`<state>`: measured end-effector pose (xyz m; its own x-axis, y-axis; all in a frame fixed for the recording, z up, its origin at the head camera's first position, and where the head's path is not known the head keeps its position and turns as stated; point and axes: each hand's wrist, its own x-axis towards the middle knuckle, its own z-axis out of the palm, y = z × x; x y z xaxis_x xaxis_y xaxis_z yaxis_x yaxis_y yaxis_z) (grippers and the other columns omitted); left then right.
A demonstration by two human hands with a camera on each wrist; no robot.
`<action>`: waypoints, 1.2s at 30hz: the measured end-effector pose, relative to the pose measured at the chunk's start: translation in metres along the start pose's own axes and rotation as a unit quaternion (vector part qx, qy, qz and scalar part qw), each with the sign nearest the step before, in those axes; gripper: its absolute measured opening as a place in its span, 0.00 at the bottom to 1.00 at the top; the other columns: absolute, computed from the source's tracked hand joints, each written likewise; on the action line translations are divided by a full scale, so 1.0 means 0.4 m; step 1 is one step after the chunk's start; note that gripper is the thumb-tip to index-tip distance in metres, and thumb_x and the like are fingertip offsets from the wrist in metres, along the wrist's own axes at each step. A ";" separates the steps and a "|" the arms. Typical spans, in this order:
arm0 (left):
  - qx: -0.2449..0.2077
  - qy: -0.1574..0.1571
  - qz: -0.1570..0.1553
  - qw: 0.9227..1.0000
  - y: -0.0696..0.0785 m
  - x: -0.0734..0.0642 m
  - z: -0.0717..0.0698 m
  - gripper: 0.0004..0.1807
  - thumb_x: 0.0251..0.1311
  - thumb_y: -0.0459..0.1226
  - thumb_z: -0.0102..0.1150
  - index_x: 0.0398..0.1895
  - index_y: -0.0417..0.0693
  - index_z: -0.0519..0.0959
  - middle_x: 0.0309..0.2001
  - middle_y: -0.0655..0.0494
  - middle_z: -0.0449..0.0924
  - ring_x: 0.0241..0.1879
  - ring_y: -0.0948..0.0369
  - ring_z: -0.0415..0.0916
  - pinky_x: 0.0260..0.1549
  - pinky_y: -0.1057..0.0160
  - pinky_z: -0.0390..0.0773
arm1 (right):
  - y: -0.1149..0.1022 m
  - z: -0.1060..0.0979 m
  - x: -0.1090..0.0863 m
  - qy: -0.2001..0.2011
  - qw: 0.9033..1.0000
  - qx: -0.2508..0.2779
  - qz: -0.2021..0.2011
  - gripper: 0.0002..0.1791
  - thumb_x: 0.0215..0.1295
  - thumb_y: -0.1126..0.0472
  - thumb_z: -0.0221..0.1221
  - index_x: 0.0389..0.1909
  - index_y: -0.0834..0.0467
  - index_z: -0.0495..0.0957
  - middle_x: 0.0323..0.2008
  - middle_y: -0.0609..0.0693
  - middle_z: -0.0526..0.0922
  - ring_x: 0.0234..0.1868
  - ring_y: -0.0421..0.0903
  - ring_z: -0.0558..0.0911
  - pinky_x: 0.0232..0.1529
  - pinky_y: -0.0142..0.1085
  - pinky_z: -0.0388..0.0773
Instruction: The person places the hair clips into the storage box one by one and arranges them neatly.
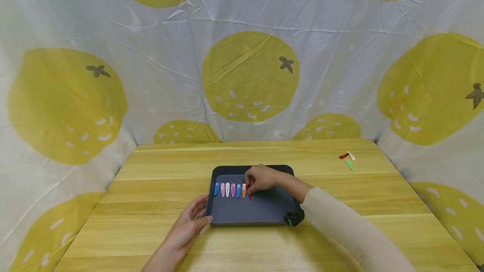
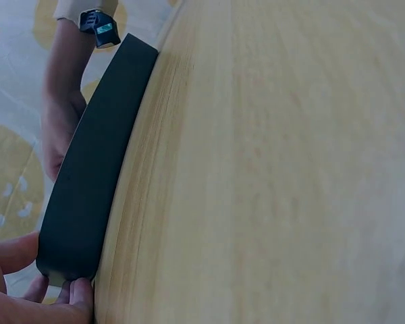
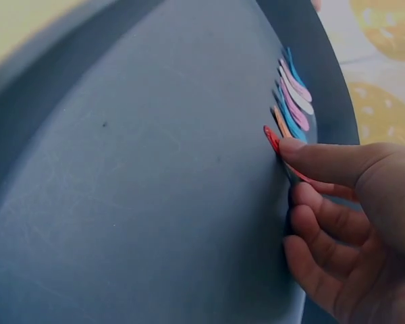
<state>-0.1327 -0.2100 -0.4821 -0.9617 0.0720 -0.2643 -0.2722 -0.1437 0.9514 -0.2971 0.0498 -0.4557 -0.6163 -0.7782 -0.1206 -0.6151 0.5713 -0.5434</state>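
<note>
Pinching red clip (image 3: pixel 268 133) between thumb and fingertips of right hand (image 1: pixel 261 178), over floor of tray (image 1: pixel 249 212), at right end of a clip row; resting on tray floor or lifted slightly, cannot tell
In right wrist view, also showing remaining right fingers, curled and close together
Gripping near left corner of tray with left hand (image 1: pixel 190 219), with thumb at the rim and fingers bent against outer wall
Next to red clip, inside tray, in order toward its left wall: orange clip (image 1: pixel 243 190), blue clip (image 1: pixel 238 191), magenta clip (image 1: pixel 232 190), white clip (image 1: pixel 227 190), pale pink clip (image 1: pixel 222 190), second blue clip (image 1: pixel 217 189); all side by side, narrow ends toward tray's near wall
At right wrist, black device (image 1: pixel 297 216) with green mark, overlapping tray's near right corner in head view
Right of tray, beige sleeve (image 1: pixel 340 221)
Well apart from tray, past its far right corner: loose red clip (image 1: pixel 343 155), loose white clip (image 1: pixel 351 155), green clip (image 1: pixel 349 165)
Under tray, wood-grain table (image 1: pixel 159 179)
Beyond tray and to both its sides, wrinkled pale cloth (image 1: pixel 162 79) with big yellow fruit prints
</note>
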 end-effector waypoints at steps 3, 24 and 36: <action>0.000 0.002 -0.001 1.000 -0.001 0.001 0.000 0.40 0.63 0.19 0.57 0.78 0.39 0.58 0.75 0.35 0.56 0.74 0.39 0.54 0.69 0.47 0.64 | 0.000 0.001 0.001 0.001 1.000 -0.006 0.004 0.10 0.62 0.61 0.73 0.31 0.55 0.80 0.25 0.41 0.78 0.25 0.37 0.75 0.28 0.31 0.71; -0.003 0.003 0.002 1.000 0.001 -0.003 0.001 0.39 0.64 0.19 0.56 0.78 0.39 0.59 0.75 0.35 0.56 0.74 0.40 0.54 0.68 0.49 0.65 | 0.014 -0.016 -0.006 -0.014 1.000 -0.015 0.018 0.09 0.66 0.57 0.71 0.39 0.54 0.81 0.27 0.41 0.80 0.26 0.38 0.76 0.30 0.33 0.73; 0.000 0.004 0.004 1.000 0.000 -0.003 0.003 0.39 0.64 0.19 0.56 0.78 0.39 0.59 0.75 0.35 0.57 0.73 0.40 0.54 0.67 0.50 0.67 | 0.044 -0.079 -0.071 -0.017 1.000 0.020 -0.003 0.12 0.67 0.60 0.69 0.47 0.61 0.82 0.30 0.42 0.81 0.30 0.38 0.78 0.33 0.35 0.76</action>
<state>-0.1314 -0.2088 -0.4816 -0.9642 0.0638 -0.2575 -0.2642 -0.1437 0.9537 -0.3060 0.0902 -0.4354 -0.5949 -0.7905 -0.1457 -0.5976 0.5561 -0.5775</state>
